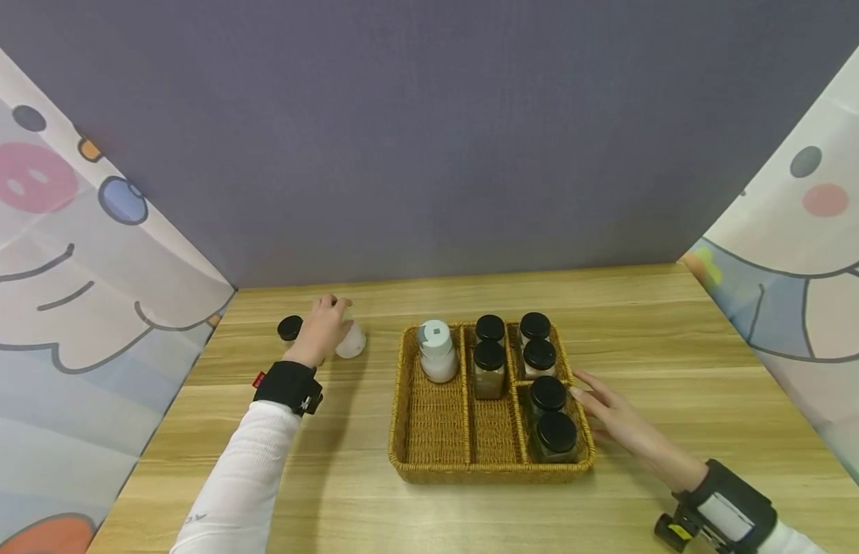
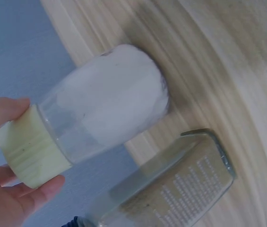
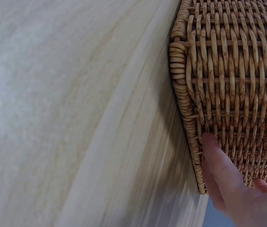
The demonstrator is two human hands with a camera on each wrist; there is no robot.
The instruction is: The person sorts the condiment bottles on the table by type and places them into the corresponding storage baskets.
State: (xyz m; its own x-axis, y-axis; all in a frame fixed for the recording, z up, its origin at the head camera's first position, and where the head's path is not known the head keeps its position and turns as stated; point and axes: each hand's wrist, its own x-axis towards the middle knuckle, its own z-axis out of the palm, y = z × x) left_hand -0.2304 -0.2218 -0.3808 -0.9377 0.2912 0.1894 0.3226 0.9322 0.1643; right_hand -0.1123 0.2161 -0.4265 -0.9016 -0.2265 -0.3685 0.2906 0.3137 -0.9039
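My left hand pinches the pale lid of a clear round jar filled with white powder, its base right at the tabletop. Close beside that jar stands a square glass jar of brown contents with printed text; its black lid shows left of my hand in the head view. On the other side, my right hand touches the outer right wall of a divided wicker basket, fingers extended along the weave. One white-lidded jar of white contents sits at the back of the basket's left compartment.
Two black-lidded jars share the basket's middle compartment. Two more jars with pale contents fill the back right section, and two dark ones the front right. A grey wall rises behind the wooden table, with printed curtains at both sides.
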